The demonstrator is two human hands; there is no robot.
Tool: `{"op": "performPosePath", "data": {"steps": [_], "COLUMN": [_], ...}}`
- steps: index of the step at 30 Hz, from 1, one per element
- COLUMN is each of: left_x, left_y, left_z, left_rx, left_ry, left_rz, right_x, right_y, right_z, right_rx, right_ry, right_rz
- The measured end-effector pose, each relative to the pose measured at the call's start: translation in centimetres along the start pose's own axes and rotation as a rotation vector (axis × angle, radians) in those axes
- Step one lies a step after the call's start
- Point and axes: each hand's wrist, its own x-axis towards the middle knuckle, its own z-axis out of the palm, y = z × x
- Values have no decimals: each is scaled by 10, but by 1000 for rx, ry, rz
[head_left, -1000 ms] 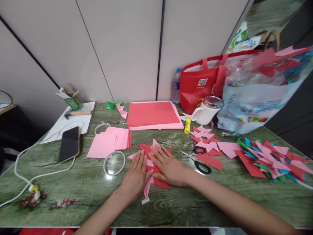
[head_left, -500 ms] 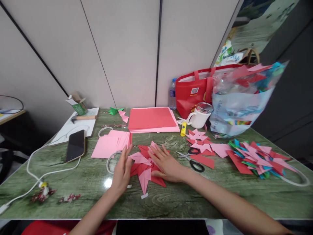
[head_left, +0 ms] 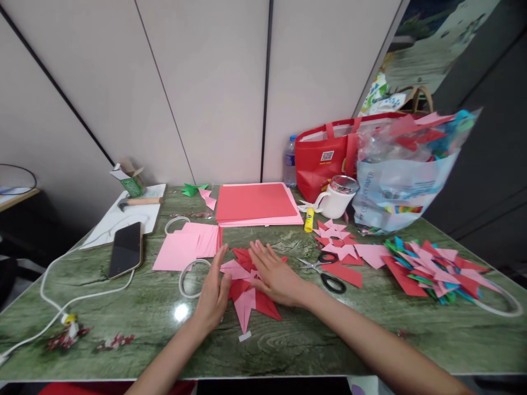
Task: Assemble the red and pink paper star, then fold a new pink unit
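A folded paper star [head_left: 246, 302] in red and pink lies flat on the table, its points spread outward. My right hand [head_left: 276, 273] rests flat over its upper right part, fingers stretched out, hiding some of the points. On the star's left edge stands my left hand [head_left: 214, 293], turned on its side with the thumb apart from the fingers; part of the star is behind it. A small white paper strip [head_left: 245, 336] lies just below the lowest pink point. Black-handled scissors [head_left: 325, 270] lie to the right of my right hand, beside red paper pieces [head_left: 346, 274].
Pink squares [head_left: 177, 251] and a white ring [head_left: 193, 278] lie left, near a phone [head_left: 125, 249] and cable. Red and pink sheets [head_left: 257, 204] are behind. A glue stick [head_left: 308, 220], white mug [head_left: 335, 200], red bag [head_left: 319, 159] and colourful folded-paper pile [head_left: 440, 269] stand right.
My left hand has moved right, onto the star's left side. My right hand has shifted slightly and still lies flat on the star. The view has tilted a little.
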Motion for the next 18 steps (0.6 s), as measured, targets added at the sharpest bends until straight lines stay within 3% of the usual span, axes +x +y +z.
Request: {"op": "performPosePath", "data": {"steps": [3, 8, 12, 18], "left_x": [2, 5, 5, 5], "left_y": [-3, -8, -10, -13], "left_z": [3, 20, 26, 28], "left_rx": [223, 471, 551, 601], "left_ry": [-157, -394, -453, -443], "left_rz": [123, 314, 329, 386], "right_x": [-13, -25, -22, -19], "right_y": [9, 9, 8, 7], "right_z": [-1, 7, 15, 17], "right_rx": [-19, -47, -50, -18], "right_ry": [44, -28, -15, -29], "right_rz": [44, 29, 7, 29]}}
